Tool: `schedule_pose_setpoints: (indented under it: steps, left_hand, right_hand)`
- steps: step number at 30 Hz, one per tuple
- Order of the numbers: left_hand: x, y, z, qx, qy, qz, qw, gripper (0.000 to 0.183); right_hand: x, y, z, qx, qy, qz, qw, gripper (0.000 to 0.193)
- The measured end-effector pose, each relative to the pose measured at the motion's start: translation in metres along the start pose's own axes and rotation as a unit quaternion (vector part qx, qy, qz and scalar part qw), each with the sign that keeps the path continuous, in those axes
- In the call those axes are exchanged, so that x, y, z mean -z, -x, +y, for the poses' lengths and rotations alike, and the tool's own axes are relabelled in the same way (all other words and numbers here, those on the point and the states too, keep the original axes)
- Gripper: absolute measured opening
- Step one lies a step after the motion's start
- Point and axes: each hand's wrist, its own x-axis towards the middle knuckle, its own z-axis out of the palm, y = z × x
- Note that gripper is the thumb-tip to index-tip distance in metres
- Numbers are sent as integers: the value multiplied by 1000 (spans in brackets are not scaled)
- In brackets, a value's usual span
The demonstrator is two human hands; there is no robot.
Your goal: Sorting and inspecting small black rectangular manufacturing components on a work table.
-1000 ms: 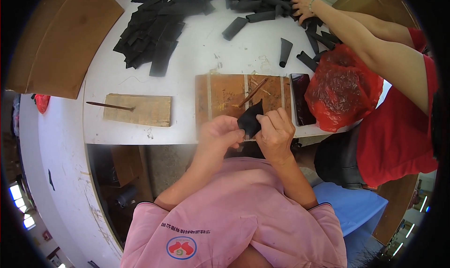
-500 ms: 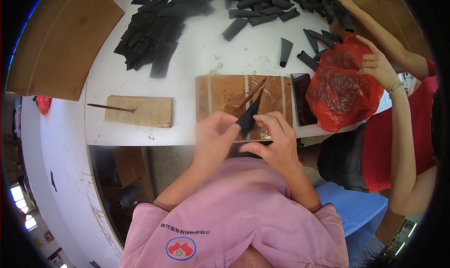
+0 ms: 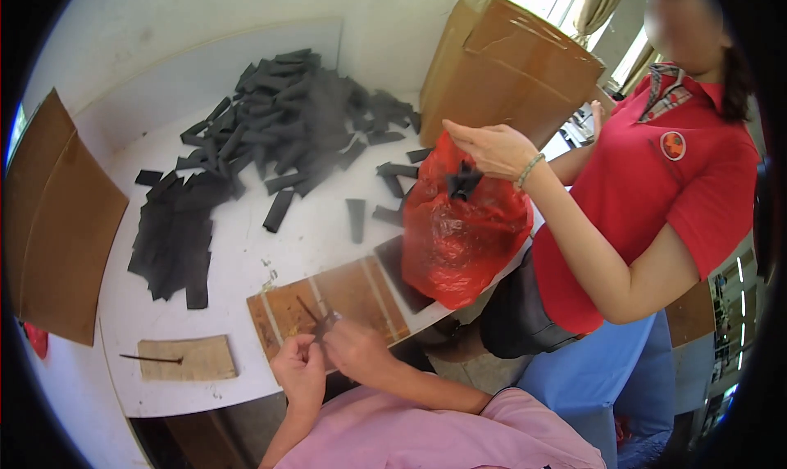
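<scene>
- Black piece (image 3: pixel 322 330) is between the person's two hands, over the near part of an orange-brown board (image 3: pixel 281 309) with pale stripes.
- Right hand (image 3: pixel 358 352): fingers bent, gripping the piece.
- Left hand (image 3: pixel 302 371): thumb and fingertips drawn together at the piece; whether they pinch it, I cannot tell.
- White table (image 3: pixel 242 252) carries the board, with a brown stick (image 3: pixel 306 307) on it, and to the left a beige block (image 3: pixel 201 362) with a thin dark rod (image 3: pixel 152 357) across it.
- Farther back lie a flat stack of black strips (image 3: pixel 172 243) and a large heap of curled black pieces (image 3: pixel 275 112), a few of them loose nearby.
- Cardboard stands at the left (image 3: pixel 57 223) and a carton (image 3: pixel 508 71) at the back, before a pale wall (image 3: pixel 205 26); a curtain (image 3: pixel 605 6) hangs by bright windows.
- At the right, a co-worker in a red shirt (image 3: pixel 631 215) has a hand (image 3: pixel 496 151) at a red bag (image 3: pixel 467 252), dark pieces showing by its mouth.
- Fingers cover most of the held piece, and blur hides its outline.
- Red plastic partly hides a dark flat slab (image 3: pixel 398 264); the pink shirt (image 3: pixel 434 440) is cut off below.
</scene>
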Motion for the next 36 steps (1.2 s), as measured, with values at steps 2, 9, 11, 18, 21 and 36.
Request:
schedule_pose_setpoints:
  steps: [2, 9, 11, 18, 21, 36]
  left_hand:
    - [-2, -9, -9, 58, 119, 0, 991, 11]
    - [9, -29, 14, 230, 364, -174, 886, 22]
    - [10, -27, 12, 237, 342, -198, 887, 23]
    - [-9, -31, -8, 104, 269, -56, 956, 16]
    - [-15, -20, 13, 50, 193, 22, 980, 16]
    - [16, -13, 41, 210, 529, -266, 778, 34]
  right_hand:
    - [-5, 0, 3, -34, 3, 18, 999, 8]
    - [-1, -1, 11, -155, -158, 35, 975, 12]
    - [-1, 0, 17, -240, -304, 1, 922, 10]
    - [-10, 1, 25, -442, -755, -82, 477, 10]
    - [-10, -3, 21, -425, -758, -91, 487, 12]
    - [-2, -7, 9, -354, -673, -108, 641, 16]
